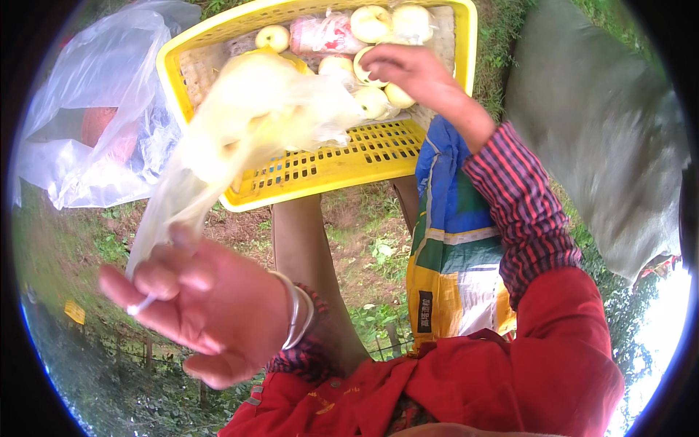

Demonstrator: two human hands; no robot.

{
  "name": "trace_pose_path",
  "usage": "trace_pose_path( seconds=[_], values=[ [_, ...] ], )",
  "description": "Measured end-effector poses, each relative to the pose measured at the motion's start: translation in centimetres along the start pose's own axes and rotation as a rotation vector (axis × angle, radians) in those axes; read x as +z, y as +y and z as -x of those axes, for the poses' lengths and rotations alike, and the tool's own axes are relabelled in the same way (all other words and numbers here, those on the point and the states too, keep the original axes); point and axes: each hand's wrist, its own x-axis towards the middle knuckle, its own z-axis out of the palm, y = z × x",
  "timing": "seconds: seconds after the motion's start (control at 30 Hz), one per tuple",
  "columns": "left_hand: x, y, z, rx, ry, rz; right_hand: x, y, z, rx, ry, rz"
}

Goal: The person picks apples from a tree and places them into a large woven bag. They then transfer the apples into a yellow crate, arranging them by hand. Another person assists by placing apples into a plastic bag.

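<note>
My left hand (pixel 218 306), with bangles at the wrist, grips the end of a translucent plastic bag (pixel 185 185) between its fingers. A small white strip sticks out of that grip. The bag stretches up into a yellow plastic crate (pixel 327 169); glare and blur hide what is inside it. Over the crate's right half is my right hand (pixel 409 71), fingers curled above a pale yellow-green apple (pixel 363 71). Whether it grips the apple is unclear. Several more apples lie around it, some in clear film, beside a pink-and-white plastic wrapping (pixel 325 34).
A large clear plastic sheet (pixel 104 109) lies left of the crate, with something reddish beneath. To the right is a big grey-green sack or cover (pixel 590 125). A blue, green and yellow woven sack (pixel 458 251) drapes over my leg. Grass and weeds cover the ground.
</note>
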Motion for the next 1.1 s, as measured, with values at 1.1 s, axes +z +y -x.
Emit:
trace_pose_path(
  seconds=[1.1],
  values=[
    [0.1, -3.7, 1.1, -0.139, 0.047, 0.305, 8.7, 8.7, -4.7, -0.043, -0.198, 0.534]
  ],
)
